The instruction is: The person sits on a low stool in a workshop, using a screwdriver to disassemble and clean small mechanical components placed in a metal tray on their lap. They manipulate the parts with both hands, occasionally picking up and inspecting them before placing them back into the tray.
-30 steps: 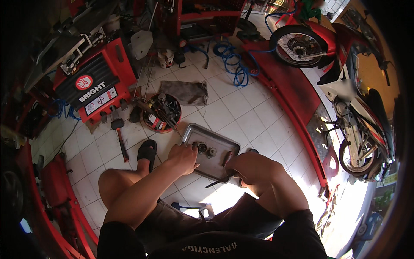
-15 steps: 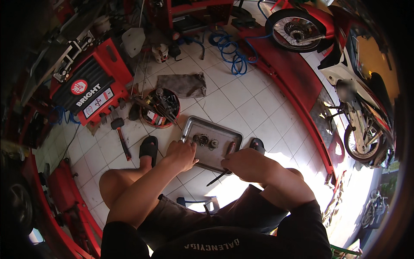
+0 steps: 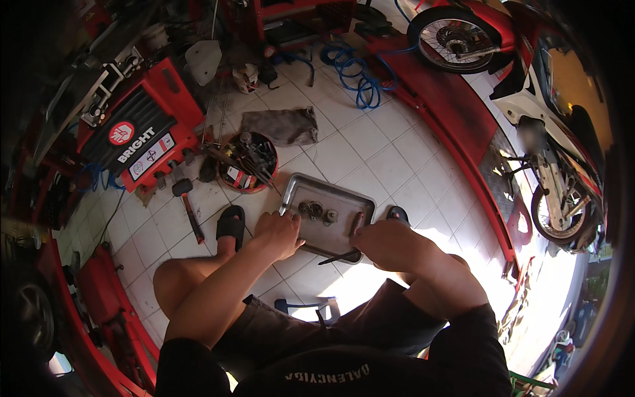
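Note:
A shallow metal tray [image 3: 334, 188] sits on the floor between my feet. Several small greasy metal parts [image 3: 319, 211] lie near its middle, and a reddish-brown handle-like piece [image 3: 357, 222] lies on its right side. My left hand [image 3: 278, 234] is over the tray's left rim with curled fingers; whatever they grip is hidden. At the tray's near right corner, my right hand [image 3: 383, 245] is closed around a thin dark rod-like tool [image 3: 338, 258]. The tool's tip points left across the tray's near edge, and its other end is hidden in my hand.
Beyond the tray stand a round tub of tools [image 3: 270, 184] and a grey rag [image 3: 281, 126]. A mallet [image 3: 188, 212] lies to the left, before a red machine [image 3: 149, 126]. At right are a red ramp [image 3: 456, 159], motorcycles [image 3: 456, 43] and a coiled blue hose [image 3: 360, 79].
My right hand has shifted slightly up and right, and the dark tool now lies at a flatter angle. My left hand stays by the tray's left rim.

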### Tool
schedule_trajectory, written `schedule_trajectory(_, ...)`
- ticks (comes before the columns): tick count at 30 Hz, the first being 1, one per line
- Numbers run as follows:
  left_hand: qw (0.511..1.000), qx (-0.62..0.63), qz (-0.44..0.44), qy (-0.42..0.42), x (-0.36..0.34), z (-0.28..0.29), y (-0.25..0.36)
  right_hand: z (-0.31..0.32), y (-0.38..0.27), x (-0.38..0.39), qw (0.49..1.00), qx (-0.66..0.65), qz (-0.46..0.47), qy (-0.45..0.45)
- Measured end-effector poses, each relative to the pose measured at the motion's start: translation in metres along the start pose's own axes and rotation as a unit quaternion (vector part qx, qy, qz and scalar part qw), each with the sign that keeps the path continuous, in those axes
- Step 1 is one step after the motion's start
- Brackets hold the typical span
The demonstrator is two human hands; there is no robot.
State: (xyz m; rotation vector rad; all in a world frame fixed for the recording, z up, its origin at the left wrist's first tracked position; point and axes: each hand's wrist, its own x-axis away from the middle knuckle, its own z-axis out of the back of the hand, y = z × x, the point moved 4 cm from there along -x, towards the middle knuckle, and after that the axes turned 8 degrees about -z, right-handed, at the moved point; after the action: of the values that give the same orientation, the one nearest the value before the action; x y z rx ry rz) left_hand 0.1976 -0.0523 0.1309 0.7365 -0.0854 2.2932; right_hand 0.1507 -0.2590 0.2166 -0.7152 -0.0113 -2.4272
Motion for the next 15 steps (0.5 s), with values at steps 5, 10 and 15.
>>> schedule_trajectory(5, 1.0, -0.006, -0.002, 0.029, 0.0, 0.001, -0.002, 0.0, 0.004, 0.0, 0.999, -0.016, -0.029, 0.026)
schedule_trajectory(10, 1.0, -0.004, 0.002, 0.023, 0.003, -0.001, -0.003, 0.01, -0.001, 0.004, 0.999, 0.013, -0.032, 0.04)
schedule_trajectory(15, 1.0, 0.01, -0.012, 0.022, 0.002, -0.001, -0.005, 0.003, 0.003, 0.003, 0.999, -0.012, -0.007, 0.043)
